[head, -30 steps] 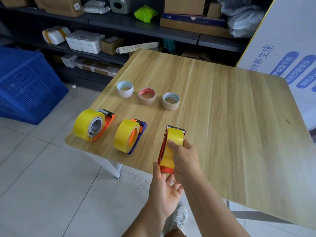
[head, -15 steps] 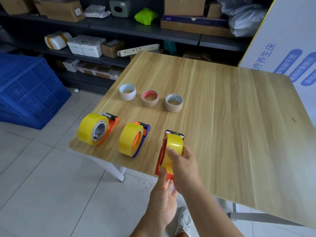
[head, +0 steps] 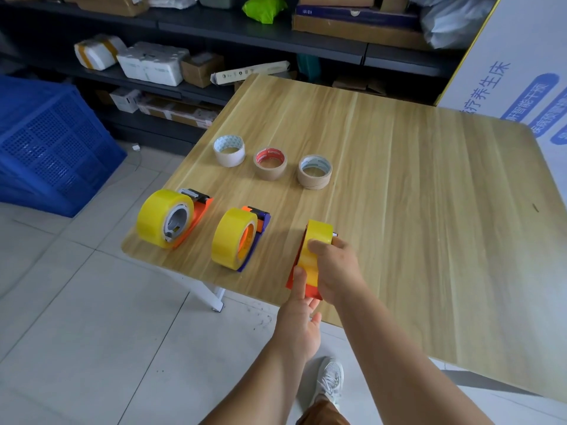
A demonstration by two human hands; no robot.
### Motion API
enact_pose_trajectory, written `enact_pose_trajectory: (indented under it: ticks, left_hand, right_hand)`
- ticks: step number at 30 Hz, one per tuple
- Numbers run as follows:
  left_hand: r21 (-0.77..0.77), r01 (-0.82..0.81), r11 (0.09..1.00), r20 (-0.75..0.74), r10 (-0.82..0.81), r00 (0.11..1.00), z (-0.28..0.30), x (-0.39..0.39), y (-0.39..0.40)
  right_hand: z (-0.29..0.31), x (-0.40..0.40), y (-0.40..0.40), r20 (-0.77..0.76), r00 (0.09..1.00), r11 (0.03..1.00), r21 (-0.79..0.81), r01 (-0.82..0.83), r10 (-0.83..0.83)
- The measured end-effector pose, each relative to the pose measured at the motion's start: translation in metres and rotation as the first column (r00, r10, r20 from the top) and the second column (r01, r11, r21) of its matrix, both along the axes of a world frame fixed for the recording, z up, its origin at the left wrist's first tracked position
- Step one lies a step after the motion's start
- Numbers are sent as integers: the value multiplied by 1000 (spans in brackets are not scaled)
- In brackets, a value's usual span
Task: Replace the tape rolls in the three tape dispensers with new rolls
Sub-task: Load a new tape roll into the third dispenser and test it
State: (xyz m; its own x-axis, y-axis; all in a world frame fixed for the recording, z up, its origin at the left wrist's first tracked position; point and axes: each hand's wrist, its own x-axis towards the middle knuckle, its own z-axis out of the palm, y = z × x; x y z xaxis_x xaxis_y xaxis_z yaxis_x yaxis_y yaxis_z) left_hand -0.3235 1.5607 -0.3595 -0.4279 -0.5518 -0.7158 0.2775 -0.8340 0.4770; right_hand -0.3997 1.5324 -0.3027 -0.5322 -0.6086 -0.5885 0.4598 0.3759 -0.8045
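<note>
Blue perforated plastic crate (head: pixel 46 142) on grey floor tiles. Wood-grain laminate table (head: pixel 414 194), near edge: orange dispenser (head: pixel 196 216) with glossy yellow roll; purple dispenser (head: pixel 260 228), likewise; red dispenser (head: pixel 302 271), its yellow roll (head: pixel 317 240) gripped by right hand (head: pixel 337 268), left hand (head: pixel 302 320) fingertips touching the base. Behind: three paper-core rolls (head: pixel 270 162). Dark shelving (head: pixel 260 29) with cartons.

We see the worktop (head: pixel 429 210) bare to the right. Left, two dispensers (head: pixel 171 219) block; three rolls (head: pixel 270 162) stand farther off.
</note>
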Motion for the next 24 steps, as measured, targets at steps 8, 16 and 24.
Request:
enact_pose_trajectory:
  ticks: [8,16,24]
  left_hand:
    - [29,-20,999,-12,20,1000,8,-8,-6]
    - [38,-49,998,19,48,999,11,-8,-5]
    - [130,0,992,48,-6,999,10,-8,-6]
  right_hand:
    - [-7,-9,-7,37,998,999,-2,-43,43]
    - [-21,-16,0,66,993,995,-36,-92,94]
    - [-20,-33,-1,46,985,986,22,-165,164]
